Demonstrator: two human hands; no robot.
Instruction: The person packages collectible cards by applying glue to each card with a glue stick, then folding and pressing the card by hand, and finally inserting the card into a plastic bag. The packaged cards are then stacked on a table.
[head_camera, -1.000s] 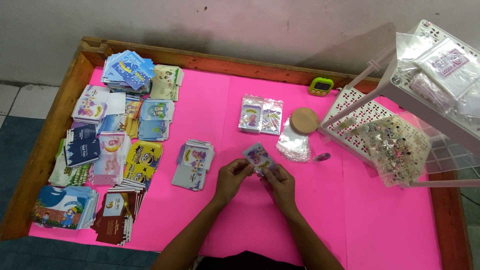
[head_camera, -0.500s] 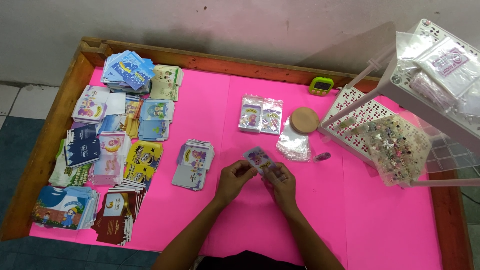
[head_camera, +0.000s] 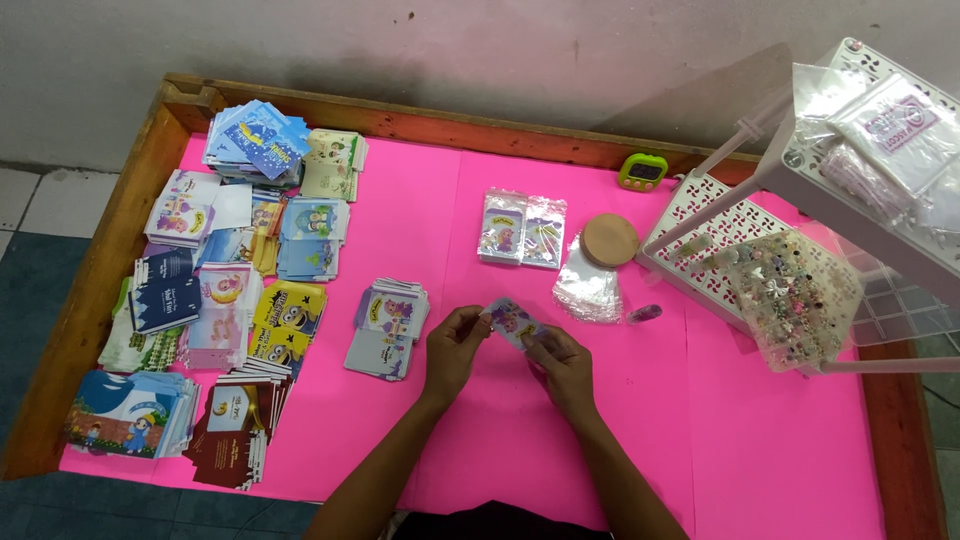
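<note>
**Inspector A:** State of the hands?

**Inspector B:** Both are closed on one item. The left hand (head_camera: 452, 345) pinches the left end of a small printed card in a clear plastic sleeve (head_camera: 512, 322); the right hand (head_camera: 562, 362) grips its lower right end. The card sits between them, just above the pink-covered table (head_camera: 700, 440).

**Inspector A:** Orientation?

**Inspector B:** The long axis runs from upper left to lower right, tilted, one end at each hand. Neither hand is nearer; each holds its own end.

**Inspector A:** Surroundings?

**Inspector B:** A short stack of purple-printed cards (head_camera: 385, 322) lies just left of the left hand. Two sleeved cards (head_camera: 521, 229) lie further up the table, side by side. A pile of empty clear sleeves (head_camera: 588, 285) and a round wooden lid (head_camera: 610, 240) lie up and right of the right hand, near a white perforated plastic rack (head_camera: 700, 225). Larger stacks of coloured cards (head_camera: 215, 300) fill the left side, well apart from the hands.
</note>
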